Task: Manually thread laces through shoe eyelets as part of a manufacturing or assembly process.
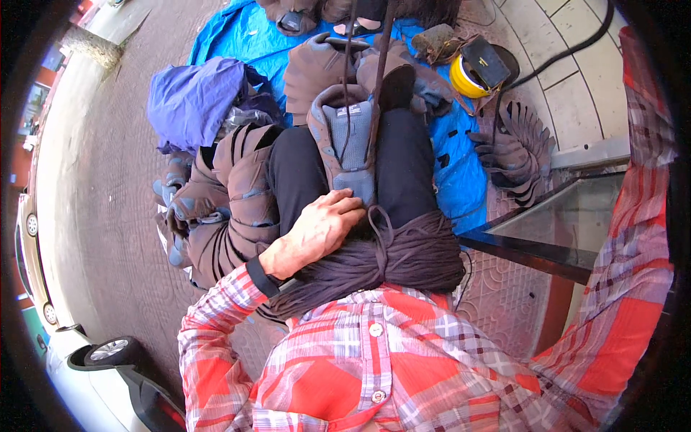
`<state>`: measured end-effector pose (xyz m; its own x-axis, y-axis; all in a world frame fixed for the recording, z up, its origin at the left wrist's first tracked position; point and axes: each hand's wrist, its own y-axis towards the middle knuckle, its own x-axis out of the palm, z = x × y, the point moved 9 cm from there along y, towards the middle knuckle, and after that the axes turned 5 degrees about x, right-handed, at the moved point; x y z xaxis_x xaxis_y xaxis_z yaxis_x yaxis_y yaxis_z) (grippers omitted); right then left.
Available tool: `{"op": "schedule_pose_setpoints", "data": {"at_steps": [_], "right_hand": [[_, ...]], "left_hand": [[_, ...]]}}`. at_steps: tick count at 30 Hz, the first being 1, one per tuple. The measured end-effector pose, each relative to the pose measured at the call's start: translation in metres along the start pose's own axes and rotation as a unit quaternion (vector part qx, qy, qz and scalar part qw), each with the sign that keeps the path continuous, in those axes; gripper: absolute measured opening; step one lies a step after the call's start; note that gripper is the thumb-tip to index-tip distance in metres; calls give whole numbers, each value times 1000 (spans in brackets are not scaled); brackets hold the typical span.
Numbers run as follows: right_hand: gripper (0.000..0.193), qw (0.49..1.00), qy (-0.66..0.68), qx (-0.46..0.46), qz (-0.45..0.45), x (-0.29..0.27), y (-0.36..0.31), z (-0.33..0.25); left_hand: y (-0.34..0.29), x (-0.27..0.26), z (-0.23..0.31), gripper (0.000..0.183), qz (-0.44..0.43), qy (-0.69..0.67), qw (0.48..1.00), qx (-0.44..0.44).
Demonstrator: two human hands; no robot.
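Nearest, a thick hank of dark brown cord [389,263] lies across the lap, the left hand [324,227] resting on it, fingers curled together. Grey-brown shoe upper [345,147] sits between the knees above the blue tarpaulin [248,32]. Right hand unseen. Best keep the cords taut.

The left hand [320,227] lies fingers curled on a thick bundle of dark brown cords [385,263] draped across the person's lap. Just above the bundle, a brown and grey shoe upper [345,144] sits between the black-trousered knees, two cords running up from it. Left of the bundle lie more brown shoe uppers [230,201], with a purple cloth [194,101] beyond. Above it spreads a blue tarp [245,36]; to its upper right stands a yellow spool [468,79]. The right sleeve [626,273] rises at the bundle's right, its hand out of sight.
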<state>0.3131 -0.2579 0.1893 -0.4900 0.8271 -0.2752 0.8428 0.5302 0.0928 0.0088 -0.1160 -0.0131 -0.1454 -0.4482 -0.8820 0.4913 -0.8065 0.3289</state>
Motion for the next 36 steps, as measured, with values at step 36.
{"op": "schedule_pose_setpoints", "data": {"at_steps": [36], "right_hand": [[25,952,-207,-46,220,-141,-161,-79]], "left_hand": [[23,5,-60,13,72,-33,963,-257]]}}
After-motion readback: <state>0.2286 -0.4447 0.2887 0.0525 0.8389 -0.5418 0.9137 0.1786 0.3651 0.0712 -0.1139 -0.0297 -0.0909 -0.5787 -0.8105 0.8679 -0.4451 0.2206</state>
